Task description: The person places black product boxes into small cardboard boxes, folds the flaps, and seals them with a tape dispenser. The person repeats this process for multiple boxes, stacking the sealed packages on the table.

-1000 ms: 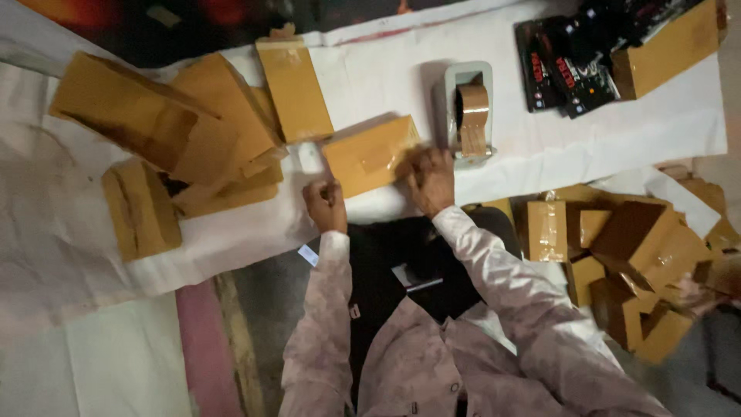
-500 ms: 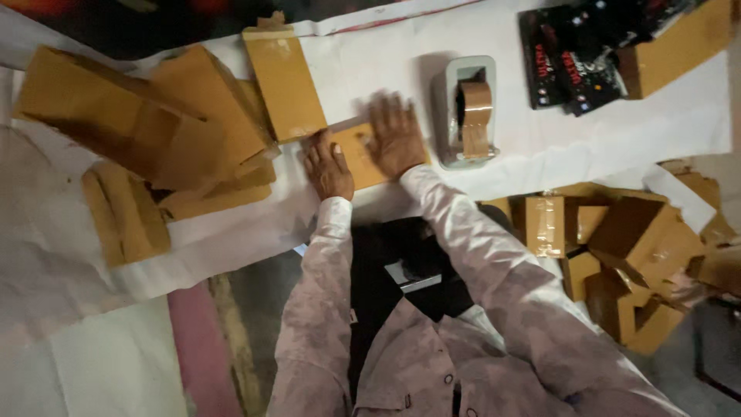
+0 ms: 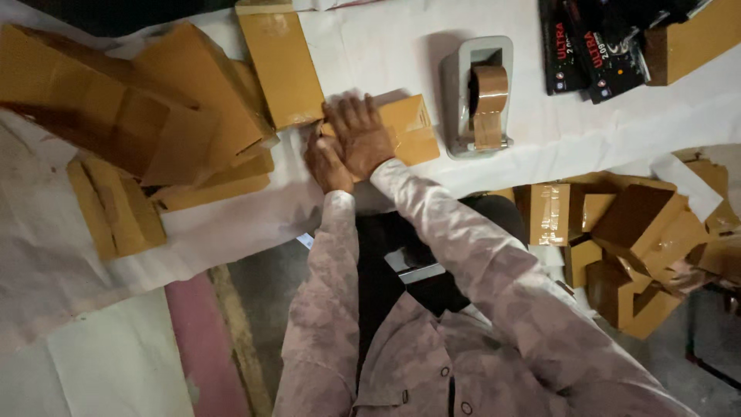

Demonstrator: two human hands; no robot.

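White cloth covers the counter [image 3: 370, 54]. Right hand [image 3: 361, 135] lies flat, fingers spread, on the small brown cardboard box [image 3: 409, 131]; left hand [image 3: 326, 162], half hidden, touches its edge, grip unclear.

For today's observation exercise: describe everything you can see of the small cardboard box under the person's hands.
The small cardboard box is tan, flat and rectangular, apparently cardboard, lying on the white table cover left of the tape dispenser. The right hand presses flat on its top; the left hand touches its left end. Only its right part shows.
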